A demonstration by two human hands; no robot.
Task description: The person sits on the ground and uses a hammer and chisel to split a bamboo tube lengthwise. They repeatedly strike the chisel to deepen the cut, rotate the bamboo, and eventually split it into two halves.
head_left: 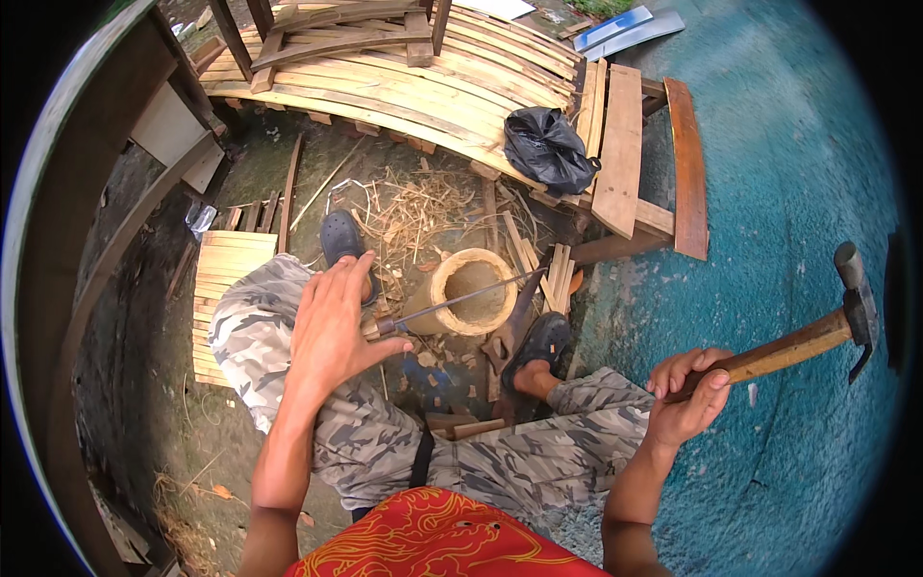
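Note:
My right hand (690, 387) is wrapped round the wooden handle of a claw hammer (790, 348), held out to the right with its metal head at the far end. My left hand (332, 317) has its fingers stretched forward and its thumb apart, over my left knee. Close by its thumb is the wooden handle of a long, thin-bladed tool (461, 299). That blade lies slanting across the mouth of a hollow, thick-walled round block (439, 288), which stands on the ground between my feet. Whether my palm touches the handle cannot be seen.
A slatted wooden platform (385, 91) spans the far side, with a black plastic bag (548, 149) on its edge. A rough blue wall (769, 192) rises at right. Shavings (423, 212) and split sticks (558, 274) litter the ground. A slatted panel (216, 288) lies left.

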